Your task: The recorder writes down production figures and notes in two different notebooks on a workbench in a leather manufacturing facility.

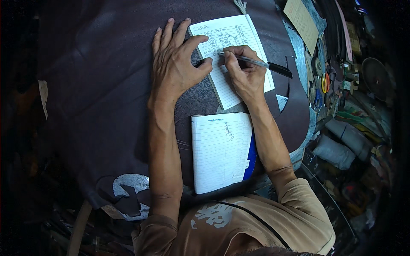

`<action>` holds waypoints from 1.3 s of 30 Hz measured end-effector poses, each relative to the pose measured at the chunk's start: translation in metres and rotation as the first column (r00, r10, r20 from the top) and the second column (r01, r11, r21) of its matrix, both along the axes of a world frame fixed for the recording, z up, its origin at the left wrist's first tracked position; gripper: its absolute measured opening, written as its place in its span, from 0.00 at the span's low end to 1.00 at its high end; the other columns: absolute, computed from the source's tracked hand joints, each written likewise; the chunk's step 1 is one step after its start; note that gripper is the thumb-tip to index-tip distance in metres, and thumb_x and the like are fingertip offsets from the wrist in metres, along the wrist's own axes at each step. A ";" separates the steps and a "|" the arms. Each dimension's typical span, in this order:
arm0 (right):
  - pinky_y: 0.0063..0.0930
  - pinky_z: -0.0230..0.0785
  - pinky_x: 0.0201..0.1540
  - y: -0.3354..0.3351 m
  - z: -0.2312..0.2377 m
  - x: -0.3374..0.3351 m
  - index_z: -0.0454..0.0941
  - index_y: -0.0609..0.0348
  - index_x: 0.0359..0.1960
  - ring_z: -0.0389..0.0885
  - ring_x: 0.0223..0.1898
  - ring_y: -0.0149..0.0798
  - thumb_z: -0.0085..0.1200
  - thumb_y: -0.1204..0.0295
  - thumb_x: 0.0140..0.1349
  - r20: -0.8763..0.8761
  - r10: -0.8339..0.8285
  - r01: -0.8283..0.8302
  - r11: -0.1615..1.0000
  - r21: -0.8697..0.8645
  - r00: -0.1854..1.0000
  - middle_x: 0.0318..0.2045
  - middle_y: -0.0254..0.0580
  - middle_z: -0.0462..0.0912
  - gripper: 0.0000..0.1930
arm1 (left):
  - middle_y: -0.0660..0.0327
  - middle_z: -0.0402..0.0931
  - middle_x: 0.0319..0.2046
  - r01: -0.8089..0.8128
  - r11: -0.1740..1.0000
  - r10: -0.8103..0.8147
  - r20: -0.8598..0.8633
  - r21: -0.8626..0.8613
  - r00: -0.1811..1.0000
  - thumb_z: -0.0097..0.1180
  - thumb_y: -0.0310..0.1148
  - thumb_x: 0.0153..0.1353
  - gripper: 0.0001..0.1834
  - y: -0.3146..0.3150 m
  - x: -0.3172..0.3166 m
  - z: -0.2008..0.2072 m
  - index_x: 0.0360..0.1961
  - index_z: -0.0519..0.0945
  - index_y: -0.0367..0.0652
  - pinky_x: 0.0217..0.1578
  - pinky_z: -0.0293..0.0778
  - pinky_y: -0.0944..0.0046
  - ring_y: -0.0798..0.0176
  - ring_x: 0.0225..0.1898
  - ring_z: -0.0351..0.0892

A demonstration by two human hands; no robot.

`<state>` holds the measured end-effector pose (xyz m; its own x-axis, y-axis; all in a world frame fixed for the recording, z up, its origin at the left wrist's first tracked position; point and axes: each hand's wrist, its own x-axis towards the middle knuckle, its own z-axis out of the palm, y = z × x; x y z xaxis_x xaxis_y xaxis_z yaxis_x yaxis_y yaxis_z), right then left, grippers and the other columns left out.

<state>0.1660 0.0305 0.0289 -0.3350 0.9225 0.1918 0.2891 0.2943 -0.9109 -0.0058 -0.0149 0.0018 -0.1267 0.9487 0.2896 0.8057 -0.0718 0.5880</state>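
Watching remotely, I see the right hand (247,72) closed around a pen (279,69), its tip at a lined notepad (220,76) with handwriting near the top. The left hand (177,59) is spread, gripping nothing, thumb and forefinger at the notepad's left edge. Dark leather (98,85) lies underneath; another notebook (218,149) sits between the forearms.

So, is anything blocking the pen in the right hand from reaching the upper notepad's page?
Nothing visible is. The right hand holds the pen with its tip at the page of the upper notepad. The left hand's thumb and forefinger reach over the page's left side but lie apart from the tip.
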 end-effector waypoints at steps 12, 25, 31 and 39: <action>0.19 0.66 0.21 0.003 -0.002 0.001 0.80 0.66 0.29 0.73 0.18 0.24 0.57 0.74 0.60 0.033 0.021 -0.022 0.999 0.031 0.999 0.18 0.37 0.80 0.07 | 0.56 0.64 0.67 0.000 1.000 0.000 -0.009 0.019 1.000 0.67 0.43 0.48 0.25 0.000 0.000 0.000 0.51 0.82 0.58 0.72 0.42 0.42 0.45 0.72 0.52; 0.20 0.68 0.24 0.001 0.000 0.002 0.80 0.66 0.30 0.75 0.20 0.25 0.58 0.74 0.61 0.057 0.002 -0.003 1.000 0.011 0.998 0.20 0.38 0.81 0.06 | 0.55 0.64 0.67 0.002 1.000 -0.002 -0.008 0.019 1.000 0.67 0.43 0.48 0.25 0.000 -0.001 -0.001 0.51 0.82 0.58 0.72 0.41 0.42 0.45 0.72 0.52; 0.21 0.67 0.23 0.002 -0.002 0.002 0.80 0.66 0.29 0.74 0.19 0.25 0.58 0.74 0.61 0.062 0.022 -0.025 0.999 0.043 0.998 0.19 0.38 0.80 0.07 | 0.56 0.64 0.67 0.002 1.000 -0.001 -0.015 0.021 1.000 0.67 0.43 0.48 0.25 0.000 -0.001 -0.002 0.51 0.82 0.58 0.72 0.41 0.42 0.46 0.72 0.52; 0.21 0.66 0.22 0.002 0.001 0.002 0.80 0.66 0.29 0.73 0.18 0.25 0.58 0.74 0.61 0.064 0.030 -0.032 0.999 0.025 0.997 0.19 0.38 0.79 0.07 | 0.55 0.64 0.68 0.008 1.000 -0.008 -0.026 0.021 1.000 0.67 0.44 0.49 0.25 0.001 -0.001 -0.001 0.51 0.82 0.59 0.72 0.40 0.42 0.46 0.73 0.52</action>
<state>0.1679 0.0327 0.0297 -0.3759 0.9063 0.1930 0.3369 0.3277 -0.8827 -0.0071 -0.0140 0.0011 -0.1113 0.9433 0.3126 0.8199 -0.0906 0.5652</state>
